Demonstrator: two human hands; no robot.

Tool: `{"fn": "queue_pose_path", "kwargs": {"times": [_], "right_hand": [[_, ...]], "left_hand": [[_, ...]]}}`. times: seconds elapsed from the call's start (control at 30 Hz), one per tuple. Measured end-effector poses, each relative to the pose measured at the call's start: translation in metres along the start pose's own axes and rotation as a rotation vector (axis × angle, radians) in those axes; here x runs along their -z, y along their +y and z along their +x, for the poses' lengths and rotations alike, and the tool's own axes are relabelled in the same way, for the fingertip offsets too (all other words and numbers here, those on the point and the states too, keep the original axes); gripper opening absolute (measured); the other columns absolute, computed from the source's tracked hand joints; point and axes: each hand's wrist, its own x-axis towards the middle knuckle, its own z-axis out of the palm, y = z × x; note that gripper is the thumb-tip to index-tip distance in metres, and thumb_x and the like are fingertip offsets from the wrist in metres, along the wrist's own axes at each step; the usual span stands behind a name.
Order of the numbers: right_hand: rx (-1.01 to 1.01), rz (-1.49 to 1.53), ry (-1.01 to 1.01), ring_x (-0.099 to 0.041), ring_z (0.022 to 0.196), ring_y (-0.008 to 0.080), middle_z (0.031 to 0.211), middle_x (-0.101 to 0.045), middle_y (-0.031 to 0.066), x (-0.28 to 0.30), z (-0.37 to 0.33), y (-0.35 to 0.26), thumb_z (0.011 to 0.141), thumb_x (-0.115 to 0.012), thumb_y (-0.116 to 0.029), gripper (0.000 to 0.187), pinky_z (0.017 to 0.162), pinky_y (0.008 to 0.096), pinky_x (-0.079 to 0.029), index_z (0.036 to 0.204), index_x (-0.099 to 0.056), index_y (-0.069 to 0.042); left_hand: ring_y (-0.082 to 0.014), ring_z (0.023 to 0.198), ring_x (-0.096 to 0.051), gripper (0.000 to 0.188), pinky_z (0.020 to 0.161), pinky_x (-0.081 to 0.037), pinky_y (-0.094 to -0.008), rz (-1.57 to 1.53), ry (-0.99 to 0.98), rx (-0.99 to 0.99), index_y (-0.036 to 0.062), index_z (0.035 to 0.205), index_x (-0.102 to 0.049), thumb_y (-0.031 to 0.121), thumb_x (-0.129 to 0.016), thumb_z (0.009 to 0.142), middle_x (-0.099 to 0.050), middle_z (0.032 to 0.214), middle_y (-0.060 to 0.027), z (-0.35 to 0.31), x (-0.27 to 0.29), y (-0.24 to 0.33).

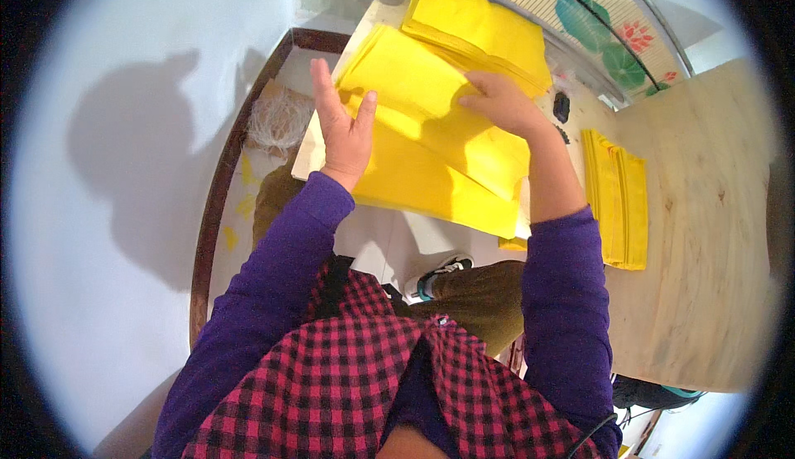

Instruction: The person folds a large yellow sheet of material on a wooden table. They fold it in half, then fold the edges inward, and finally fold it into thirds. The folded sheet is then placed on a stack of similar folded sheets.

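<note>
Folded yellow cloth pieces lie in overlapping layers on a pale board before me. The upper yellow cloth [422,99] slants across a lower yellow cloth [414,182], which spreads toward my side of the board. My left hand [344,132] is open at the left edge of the cloth, thumb apart from the raised fingers, with nothing in it. Over the right part of the upper cloth is my right hand [507,105], its fingers pointing left and apart. Whether its fingertips touch the cloth I cannot tell. Behind them sits another yellow cloth stack [480,24].
A narrow yellow stack [614,202] lies on the wooden board [696,227] at right. A small black object [561,107] is near my right wrist. Tangled pale threads [281,120] lie left of the table, beside the white wall [124,211]. A striped panel [571,12] borders the back.
</note>
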Motion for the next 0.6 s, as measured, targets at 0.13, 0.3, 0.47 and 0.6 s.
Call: {"fn": "queue_pose_path", "kwargs": {"times": [0.13,0.3,0.47,0.6], "right_hand": [[-0.079,0.478,0.18,-0.061,0.082,0.0121,0.091,-0.067,0.0016,0.027,-0.035,-0.026,0.087,-0.063,-0.013,0.023,0.073,0.0271,-0.047,0.107,-0.063,0.0],[0.066,0.796,0.5,-0.059,0.084,0.0075,0.096,-0.067,-0.0022,0.033,-0.057,-0.04,0.091,-0.061,-0.01,0.019,0.076,0.0246,-0.047,0.109,-0.064,-0.004],[0.222,0.947,0.701,-0.061,0.088,0.0084,0.102,-0.068,0.0,0.035,-0.066,-0.031,0.093,-0.059,-0.009,0.02,0.08,0.025,-0.048,0.112,-0.062,-0.004],[0.266,1.031,0.683,-0.063,0.093,0.0125,0.106,-0.068,0.0024,0.029,-0.077,-0.008,0.092,-0.06,-0.008,0.025,0.083,0.027,-0.048,0.116,-0.061,-0.004]], "left_hand": [[-0.0269,0.141,-0.023,0.079,0.115,-0.019,-0.0391,-0.684,-0.179,0.165,0.002,0.149,-0.011,0.019,-0.062,0.092,-0.022,0.151,-0.0181,0.013,-0.002,0.048],[-0.0204,0.12,-0.049,0.071,0.102,-0.038,-0.0325,-0.844,-0.293,0.149,0.0029,0.144,-0.025,0.027,-0.065,0.09,-0.048,0.133,-0.0125,0.047,-0.022,0.107],[-0.0141,0.095,-0.062,0.04,0.084,-0.048,-0.0283,-0.699,-0.49,0.01,0.001,0.115,-0.059,0.031,-0.067,0.089,-0.066,0.104,-0.0054,0.078,-0.041,0.133],[-0.0131,0.091,-0.062,0.037,0.082,-0.048,-0.0278,-0.71,-0.639,0.052,0.0002,0.112,-0.062,0.03,-0.066,0.09,-0.067,0.102,-0.0048,0.086,-0.063,0.126]]}}
